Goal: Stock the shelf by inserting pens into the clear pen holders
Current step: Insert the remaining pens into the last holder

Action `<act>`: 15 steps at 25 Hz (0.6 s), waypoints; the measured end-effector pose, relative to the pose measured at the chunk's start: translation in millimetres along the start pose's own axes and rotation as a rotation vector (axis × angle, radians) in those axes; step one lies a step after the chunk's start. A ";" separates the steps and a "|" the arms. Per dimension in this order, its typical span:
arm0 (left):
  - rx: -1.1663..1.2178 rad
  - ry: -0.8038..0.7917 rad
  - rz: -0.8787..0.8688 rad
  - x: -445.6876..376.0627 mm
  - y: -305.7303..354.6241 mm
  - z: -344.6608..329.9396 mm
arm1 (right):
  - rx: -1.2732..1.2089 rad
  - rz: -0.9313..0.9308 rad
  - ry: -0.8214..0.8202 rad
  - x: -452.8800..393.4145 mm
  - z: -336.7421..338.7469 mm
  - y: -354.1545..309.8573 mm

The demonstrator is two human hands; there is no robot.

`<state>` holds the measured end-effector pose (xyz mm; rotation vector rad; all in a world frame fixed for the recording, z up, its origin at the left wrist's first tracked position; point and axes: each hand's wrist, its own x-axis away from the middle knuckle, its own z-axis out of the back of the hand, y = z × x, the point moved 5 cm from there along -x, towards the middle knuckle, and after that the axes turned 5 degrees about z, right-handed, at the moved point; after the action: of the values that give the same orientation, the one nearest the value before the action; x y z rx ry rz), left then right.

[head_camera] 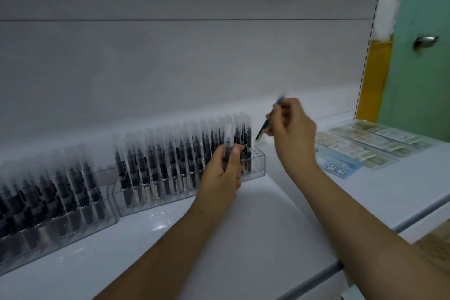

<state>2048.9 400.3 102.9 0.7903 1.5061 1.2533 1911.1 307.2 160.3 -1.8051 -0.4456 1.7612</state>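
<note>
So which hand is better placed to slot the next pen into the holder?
Probably the right hand: it pinches a single pen, tip down, just above the free slots at the right end of the holder. The left hand grips spare pens.

Both hands with pens above nearly full clear holder.

Two clear pen holders, two hands, and pens too blurred and crowded to count.
</note>
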 end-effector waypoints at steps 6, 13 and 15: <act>0.183 -0.014 0.151 -1.8 -1.6 -3.6 | 0.223 0.115 -0.337 3.5 -29.0 18.5; 0.215 0.005 0.184 -2.8 -0.1 1.4 | 0.371 0.123 -0.533 8.1 -38.1 27.3; 0.203 0.021 0.178 -2.1 1.3 3.6 | 0.377 0.111 -0.551 7.7 -37.8 28.4</act>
<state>2052.9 399.9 104.8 1.0666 1.6261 1.2536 1944.6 283.4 135.7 -1.0947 -0.2005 2.2415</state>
